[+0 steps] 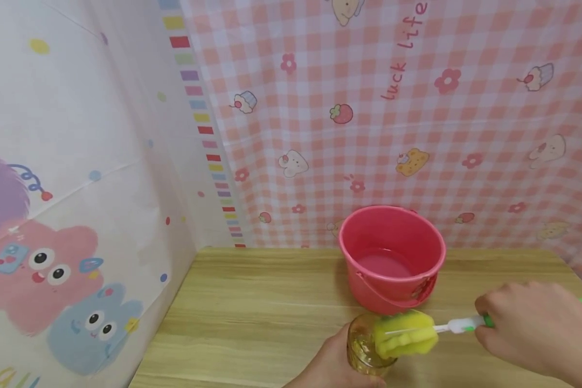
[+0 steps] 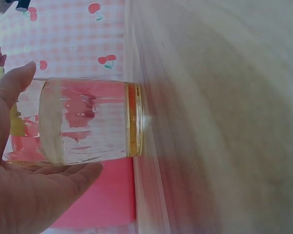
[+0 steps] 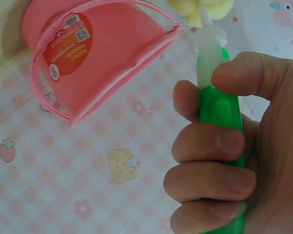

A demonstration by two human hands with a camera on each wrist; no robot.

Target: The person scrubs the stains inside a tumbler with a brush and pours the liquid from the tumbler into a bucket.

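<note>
My left hand [image 1: 326,362] grips a clear amber-tinted drinking glass [image 1: 360,353] near the front of the table. In the left wrist view, the thumb and fingers wrap round the upper part of the glass [image 2: 95,124], whose thicker base faces the table. My right hand [image 1: 531,326] holds a sponge bottle brush [image 1: 409,335] by its green and white handle. All its fingers curl round that handle in the right wrist view. The yellow sponge head overlaps the mouth of the glass in the head view; some yellow shows through the glass wall in the left wrist view.
Just behind the glass stands a pink bucket [image 1: 385,293], its carrying handle hanging down in front. The wood-grain table [image 1: 252,318] meets a pink checked cloth [image 1: 315,134] at the back. On the left hangs a white cloth [image 1: 121,226] with cartoon figures.
</note>
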